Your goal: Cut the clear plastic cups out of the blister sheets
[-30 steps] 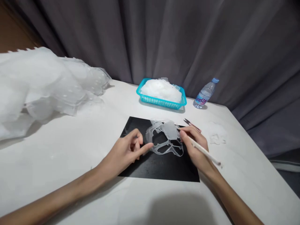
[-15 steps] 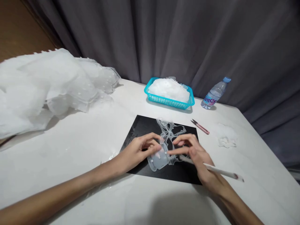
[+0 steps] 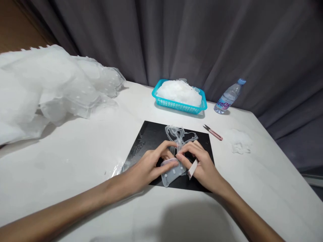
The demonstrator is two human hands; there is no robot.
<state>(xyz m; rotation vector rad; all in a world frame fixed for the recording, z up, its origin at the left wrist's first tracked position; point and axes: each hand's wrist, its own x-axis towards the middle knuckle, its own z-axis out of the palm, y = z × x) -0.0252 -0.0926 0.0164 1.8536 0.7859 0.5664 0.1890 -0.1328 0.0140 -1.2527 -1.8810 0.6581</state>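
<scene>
My left hand is closed on a translucent, frosted sheet piece with pale dots, thumb on its upper face. My right hand meets it at the piece's upper right, thumb and forefinger pinched together close to the left fingertips. A white, pen-like stick is tucked in the right hand; its other end is hidden. Beneath both hands lies a black mat. A clear, curly cut-out sheet spreads on the mat behind the fingers, partly covered by them.
A turquoise basket heaped with white material stands at the back, beside a tilted-looking water bottle. Pink thread snips and thin white scraps lie on the right. A big pile of white translucent sheets fills the left.
My right hand has turned and closed in on the sheet piece, its fingers now pinched near the left hand. The stick swung from pointing right to pointing down towards me.
</scene>
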